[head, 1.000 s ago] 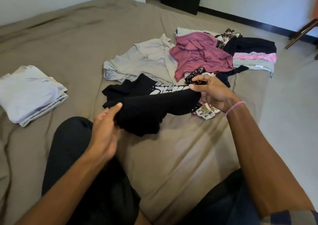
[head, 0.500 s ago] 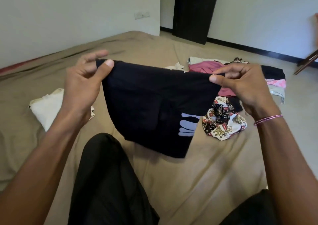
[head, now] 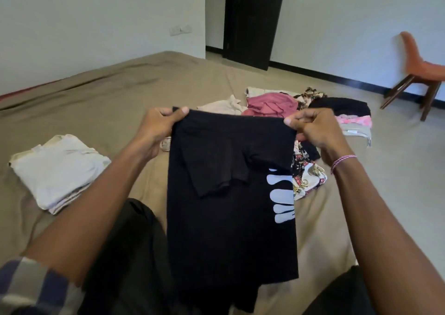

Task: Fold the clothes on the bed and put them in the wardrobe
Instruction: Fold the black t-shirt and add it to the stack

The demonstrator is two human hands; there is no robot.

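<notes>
I hold a black T-shirt (head: 231,218) with white lettering up in front of me, hanging lengthwise over my lap, its sleeves folded inward. My left hand (head: 160,128) pinches its top left corner and my right hand (head: 315,129) pinches its top right corner. Behind it on the brown bed (head: 108,93) lies a heap of unfolded clothes: a pink garment (head: 272,105), a beige shirt (head: 224,106), a black garment (head: 342,105) and a patterned cloth (head: 308,177). A stack of folded white clothes (head: 57,170) sits to my left.
A dark door (head: 252,20) stands at the far wall. An orange chair (head: 419,71) with wooden legs is on the floor at the right. My legs in dark trousers (head: 130,254) lie on the bed below the shirt.
I lifted the black T-shirt off the bed, and it now hangs longer and unrolled from both hands. The camera tilted up toward the door.
</notes>
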